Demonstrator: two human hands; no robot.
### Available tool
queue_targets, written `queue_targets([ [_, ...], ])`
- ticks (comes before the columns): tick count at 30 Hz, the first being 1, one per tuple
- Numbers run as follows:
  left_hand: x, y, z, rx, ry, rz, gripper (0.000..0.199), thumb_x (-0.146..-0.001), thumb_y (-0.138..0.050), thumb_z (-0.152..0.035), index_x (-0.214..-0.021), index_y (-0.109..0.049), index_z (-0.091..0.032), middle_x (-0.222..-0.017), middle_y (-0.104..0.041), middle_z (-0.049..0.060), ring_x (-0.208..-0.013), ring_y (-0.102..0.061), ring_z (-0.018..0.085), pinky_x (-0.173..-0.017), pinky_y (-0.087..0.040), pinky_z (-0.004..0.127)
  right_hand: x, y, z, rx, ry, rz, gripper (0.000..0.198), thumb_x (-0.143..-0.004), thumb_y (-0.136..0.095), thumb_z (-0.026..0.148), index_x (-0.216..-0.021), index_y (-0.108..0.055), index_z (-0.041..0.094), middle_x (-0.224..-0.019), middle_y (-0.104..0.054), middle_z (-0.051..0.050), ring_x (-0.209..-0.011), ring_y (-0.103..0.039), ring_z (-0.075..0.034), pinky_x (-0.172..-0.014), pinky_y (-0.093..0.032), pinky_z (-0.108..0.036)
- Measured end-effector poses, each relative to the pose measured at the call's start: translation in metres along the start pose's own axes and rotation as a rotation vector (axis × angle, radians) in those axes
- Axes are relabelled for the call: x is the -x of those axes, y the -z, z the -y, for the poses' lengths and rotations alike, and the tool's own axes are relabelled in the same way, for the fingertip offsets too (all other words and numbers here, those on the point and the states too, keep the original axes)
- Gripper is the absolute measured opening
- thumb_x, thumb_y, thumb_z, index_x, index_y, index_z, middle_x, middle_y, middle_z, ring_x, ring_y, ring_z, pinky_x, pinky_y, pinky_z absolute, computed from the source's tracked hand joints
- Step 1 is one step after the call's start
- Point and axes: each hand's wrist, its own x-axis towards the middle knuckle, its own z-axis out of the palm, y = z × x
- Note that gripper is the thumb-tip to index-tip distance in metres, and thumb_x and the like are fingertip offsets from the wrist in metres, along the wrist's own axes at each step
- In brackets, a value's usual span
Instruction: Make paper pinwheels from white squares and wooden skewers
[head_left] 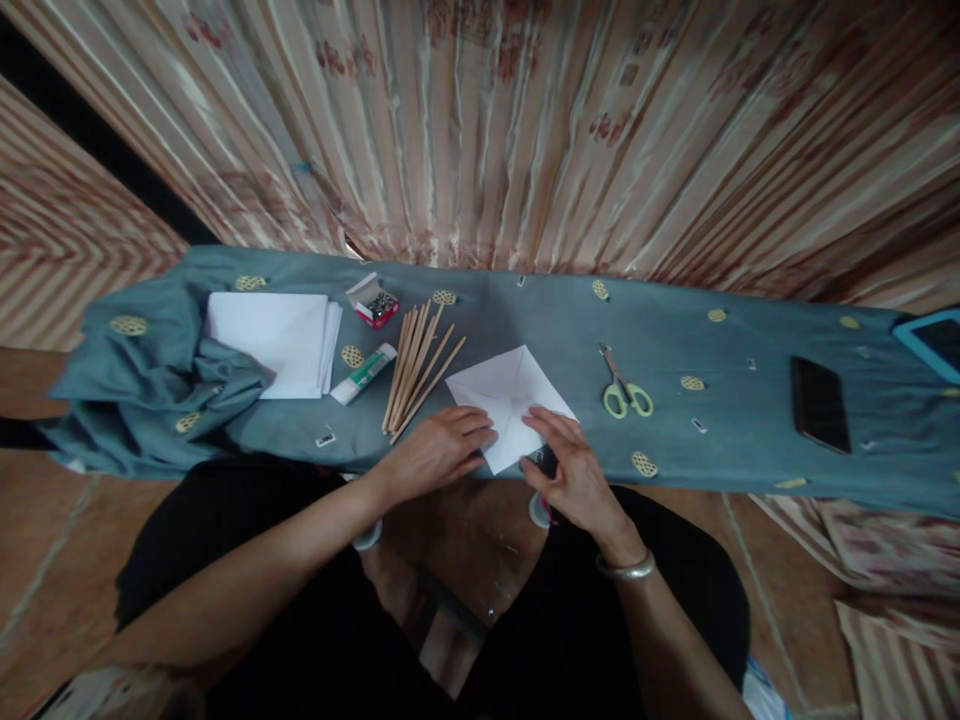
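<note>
White folded paper (pixel 510 400) at the near edge of the blue-green cloth (pixel 555 318), between my hands. Left hand (pixel 444 447): fingers touch the paper's left near edge; whether they pinch, I cannot tell. Right hand (pixel 571 477): on its right side, thumb and forefinger parted wide. Wooden sticks (pixel 411 368) left, green-handled scissors (pixel 622 384) right.

— Please, can you read some words or numbers here?
— No, I cannot read any. The white tube (pixel 364 373) carries a green label, but its print is too blurred.
— And the small red-and-white box (pixel 384 317)?
— Its print is also not readable. On the blue-grey tablecloth (pixel 540 315), the small white patches show dark marks, too small to read.
</note>
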Motion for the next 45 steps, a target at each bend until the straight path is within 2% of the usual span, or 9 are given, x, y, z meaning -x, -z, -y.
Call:
queue_targets([
  [7,-0.006,-0.003,0.004,-0.012,-0.003,-0.035,0.024,-0.091,-0.056,-0.033,-0.105,-0.063,-0.015,-0.110,-0.067,0.010,-0.107,-0.061,0.023,-0.092,-0.051,0.037,0.001,0.002,0.000,-0.015,-0.025,0.045,0.052,-0.077,-0.067,0.029,-0.127,-0.054,0.021,-0.138,-0.053,-0.014,-0.130,-0.045,-0.030,-0.108,-0.038,-0.053],
  [13,-0.006,-0.004,0.004,0.071,0.012,-0.101,0.023,-0.095,-0.049,-0.027,-0.099,-0.068,-0.016,-0.106,-0.069,0.009,-0.104,-0.062,0.021,-0.091,-0.051,0.036,0.001,0.001,0.002,-0.045,-0.049,0.008,0.049,-0.077,-0.071,0.036,-0.123,-0.058,0.022,-0.136,-0.054,-0.013,-0.128,-0.047,-0.030,-0.106,-0.039,-0.053],
  [25,-0.016,-0.004,0.003,0.258,0.161,-0.200,0.019,-0.092,-0.051,-0.019,-0.089,-0.069,-0.013,-0.093,-0.071,0.008,-0.090,-0.065,0.019,-0.085,-0.052,0.033,-0.015,-0.020,0.011,-0.149,-0.172,-0.157,0.007,-0.084,-0.064,0.026,-0.086,-0.070,0.024,-0.125,-0.063,-0.010,-0.121,-0.053,-0.026,-0.104,-0.041,-0.046],
  [34,-0.017,-0.007,0.004,0.361,0.212,-0.227,0.017,-0.091,-0.053,-0.020,-0.090,-0.070,-0.014,-0.095,-0.070,0.008,-0.095,-0.062,0.019,-0.090,-0.051,0.035,-0.021,-0.026,0.011,-0.214,-0.246,-0.191,0.009,-0.082,-0.064,0.029,-0.077,-0.070,0.024,-0.125,-0.063,-0.009,-0.120,-0.053,-0.027,-0.104,-0.040,-0.049],
  [39,-0.017,-0.009,0.008,0.303,0.234,-0.242,0.016,-0.089,-0.058,-0.025,-0.086,-0.071,-0.017,-0.101,-0.067,0.008,-0.101,-0.058,0.022,-0.093,-0.047,0.040,-0.022,-0.029,0.010,-0.217,-0.287,-0.246,0.012,-0.082,-0.062,0.030,-0.075,-0.069,0.024,-0.124,-0.064,-0.009,-0.118,-0.055,-0.028,-0.103,-0.040,-0.049],
  [45,-0.019,-0.013,0.011,0.287,0.280,-0.245,0.013,-0.087,-0.060,-0.024,-0.082,-0.070,-0.018,-0.092,-0.067,0.006,-0.094,-0.058,0.021,-0.088,-0.046,0.039,-0.025,-0.030,0.012,-0.183,-0.296,-0.271,0.013,-0.082,-0.061,0.031,-0.074,-0.067,0.023,-0.122,-0.065,-0.009,-0.116,-0.056,-0.028,-0.102,-0.040,-0.049],
])
